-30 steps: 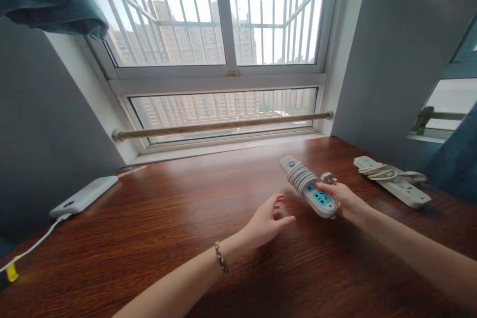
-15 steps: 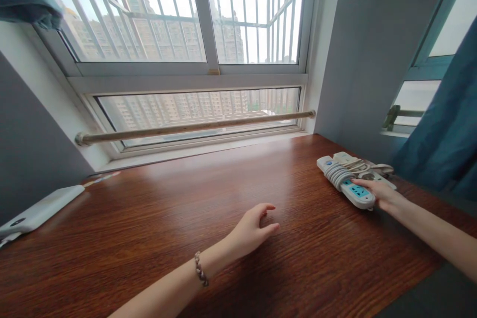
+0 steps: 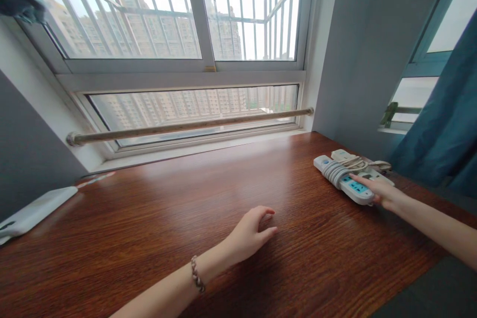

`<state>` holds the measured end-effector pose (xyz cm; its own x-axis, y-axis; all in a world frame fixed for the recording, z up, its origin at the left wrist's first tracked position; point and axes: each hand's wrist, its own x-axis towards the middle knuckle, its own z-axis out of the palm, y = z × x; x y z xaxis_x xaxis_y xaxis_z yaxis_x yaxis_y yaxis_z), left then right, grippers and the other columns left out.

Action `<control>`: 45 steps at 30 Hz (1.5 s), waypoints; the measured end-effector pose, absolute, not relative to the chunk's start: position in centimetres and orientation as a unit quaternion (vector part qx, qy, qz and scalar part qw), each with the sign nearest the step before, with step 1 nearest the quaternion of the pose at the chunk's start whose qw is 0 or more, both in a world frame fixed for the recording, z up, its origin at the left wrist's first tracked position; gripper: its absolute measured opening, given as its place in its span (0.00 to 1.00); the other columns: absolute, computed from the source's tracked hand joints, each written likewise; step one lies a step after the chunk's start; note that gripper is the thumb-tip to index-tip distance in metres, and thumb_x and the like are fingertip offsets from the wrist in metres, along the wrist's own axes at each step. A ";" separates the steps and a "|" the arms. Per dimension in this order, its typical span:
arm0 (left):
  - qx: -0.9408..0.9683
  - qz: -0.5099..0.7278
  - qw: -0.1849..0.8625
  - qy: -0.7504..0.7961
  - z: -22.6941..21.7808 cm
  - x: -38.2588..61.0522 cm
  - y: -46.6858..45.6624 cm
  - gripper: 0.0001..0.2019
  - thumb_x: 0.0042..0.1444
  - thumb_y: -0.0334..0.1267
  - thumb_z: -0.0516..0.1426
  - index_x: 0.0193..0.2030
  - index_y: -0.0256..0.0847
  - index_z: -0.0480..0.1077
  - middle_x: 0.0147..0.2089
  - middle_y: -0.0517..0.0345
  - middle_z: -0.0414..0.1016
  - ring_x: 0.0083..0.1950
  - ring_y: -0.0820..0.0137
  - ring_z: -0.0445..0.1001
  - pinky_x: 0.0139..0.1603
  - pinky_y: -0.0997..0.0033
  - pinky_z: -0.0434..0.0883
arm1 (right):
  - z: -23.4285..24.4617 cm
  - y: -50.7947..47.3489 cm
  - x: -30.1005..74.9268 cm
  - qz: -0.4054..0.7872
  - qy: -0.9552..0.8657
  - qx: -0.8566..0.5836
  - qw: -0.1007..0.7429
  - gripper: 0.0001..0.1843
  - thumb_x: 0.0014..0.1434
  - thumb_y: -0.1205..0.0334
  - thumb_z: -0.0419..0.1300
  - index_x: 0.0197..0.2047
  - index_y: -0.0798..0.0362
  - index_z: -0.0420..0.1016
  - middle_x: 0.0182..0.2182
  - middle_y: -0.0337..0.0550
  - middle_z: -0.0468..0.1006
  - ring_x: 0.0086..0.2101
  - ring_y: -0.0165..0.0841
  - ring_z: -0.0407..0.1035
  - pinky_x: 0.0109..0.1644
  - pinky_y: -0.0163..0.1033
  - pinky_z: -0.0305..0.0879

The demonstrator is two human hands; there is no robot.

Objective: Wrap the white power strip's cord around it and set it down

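A white power strip (image 3: 345, 180) with blue sockets and its cord wound round it lies on the wooden table (image 3: 167, 218) at the far right. My right hand (image 3: 376, 190) rests on its near end, fingers stretched out flat over it. A second white power strip (image 3: 367, 165) with a loose cord lies right behind the first, touching it. My left hand (image 3: 251, 233) rests on the table's middle with fingers loosely curled and apart, holding nothing. A beaded bracelet sits on that wrist.
A white power bank (image 3: 32, 211) lies at the table's left edge by the grey wall. A metal rail (image 3: 186, 125) runs along the window at the back. A teal curtain (image 3: 443, 124) hangs at the right.
My right hand carried the wound power strip rightward and set it down against the second strip; its fingers now lie flat on it. My left hand stayed on the table.
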<state>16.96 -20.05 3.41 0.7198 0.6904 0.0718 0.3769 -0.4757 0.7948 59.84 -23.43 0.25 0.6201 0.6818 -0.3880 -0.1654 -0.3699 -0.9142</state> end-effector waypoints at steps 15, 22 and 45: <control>0.845 0.186 0.387 0.318 3.9 17.0 -20.5 0.17 0.52 0.42 0.55 0.48 0.39 0.66 0.49 0.53 0.69 0.51 0.67 0.66 0.55 0.66 0.62 | 2.5 -26.3 58.2 0.345 -0.251 -0.821 0.381 0.35 0.45 0.39 0.63 0.46 0.57 0.67 0.36 0.54 0.76 0.31 0.39 0.72 0.32 0.39 0.70; 0.855 0.190 0.374 0.306 3.5 17.0 -20.4 0.18 0.52 0.42 0.55 0.49 0.39 0.65 0.50 0.53 0.68 0.52 0.67 0.64 0.56 0.65 0.61 | 4.4 -27.3 55.7 -0.120 -0.452 -0.882 0.058 0.37 0.54 0.33 0.48 0.49 0.60 0.64 0.35 0.60 0.72 0.37 0.56 0.67 0.37 0.57 0.63; 0.880 0.177 0.345 0.275 3.2 16.9 -20.8 0.16 0.53 0.41 0.55 0.48 0.39 0.64 0.51 0.52 0.66 0.54 0.66 0.61 0.59 0.63 0.59 | 1.3 -27.7 51.2 -0.337 -0.547 -0.765 -0.038 0.30 0.61 0.58 0.47 0.62 0.68 0.55 0.45 0.57 0.65 0.36 0.45 0.59 0.35 0.44 0.59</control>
<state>16.93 -20.85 3.24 0.7858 0.6063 0.1222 0.3614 -0.6105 0.7048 51.16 -27.68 1.27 0.1747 0.8627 0.4745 0.8118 -0.3989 0.4264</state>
